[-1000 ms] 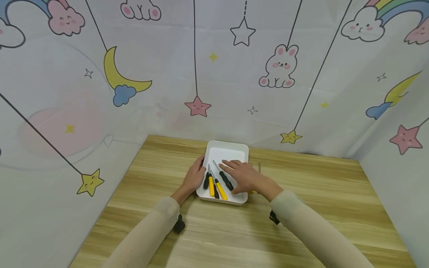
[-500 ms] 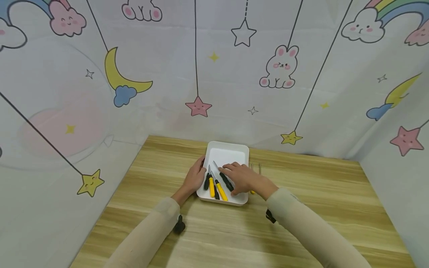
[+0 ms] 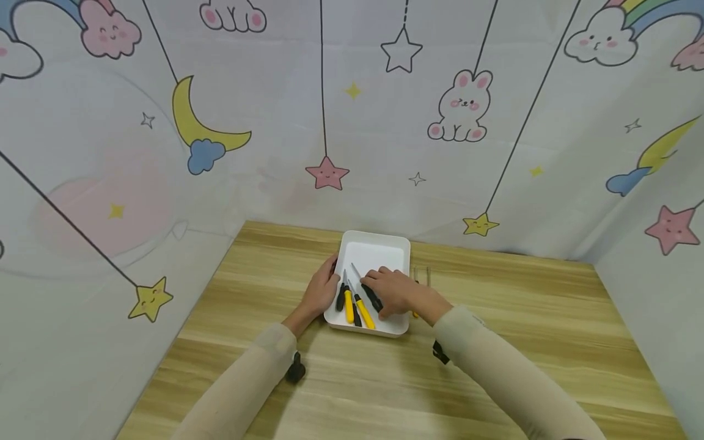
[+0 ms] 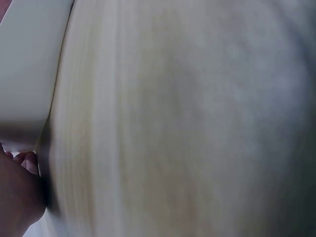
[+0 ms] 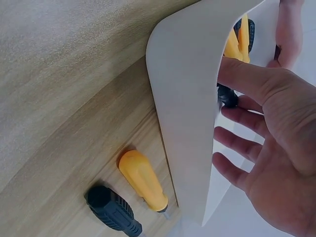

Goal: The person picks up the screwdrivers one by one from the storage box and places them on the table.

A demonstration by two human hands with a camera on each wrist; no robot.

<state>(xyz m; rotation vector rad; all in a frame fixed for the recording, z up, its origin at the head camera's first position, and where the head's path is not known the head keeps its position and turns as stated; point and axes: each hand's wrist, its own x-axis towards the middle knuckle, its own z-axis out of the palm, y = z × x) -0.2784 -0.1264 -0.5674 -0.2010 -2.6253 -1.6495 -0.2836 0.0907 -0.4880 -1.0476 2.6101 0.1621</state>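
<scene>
A white tray [image 3: 379,252] stands near the table's back edge. My left hand [image 3: 321,289] grips its left side, thumb at the rim and the other fingers mostly hidden. Inside the tray lie two yellow-handled screwdrivers [image 3: 365,313], some black-handled ones [image 3: 340,298], and a separate black screwdriver [image 3: 371,296] slanting across the middle. My right hand [image 3: 397,293] reaches over the tray's right wall and holds that black screwdriver by its handle, between thumb and fingers. In the right wrist view, the handle's dark end shows between them.
Outside the tray's right wall, a yellow-handled screwdriver [image 5: 143,180] and a black-handled one [image 5: 112,210] lie side by side on the wooden table [image 3: 352,385]. A patterned cloth [image 3: 264,110] hangs behind the table and along its sides.
My right hand has lowered slightly leftward, its spread fingers drawing in around the black screwdriver's handle. The left hand and the tray have stayed in place.
</scene>
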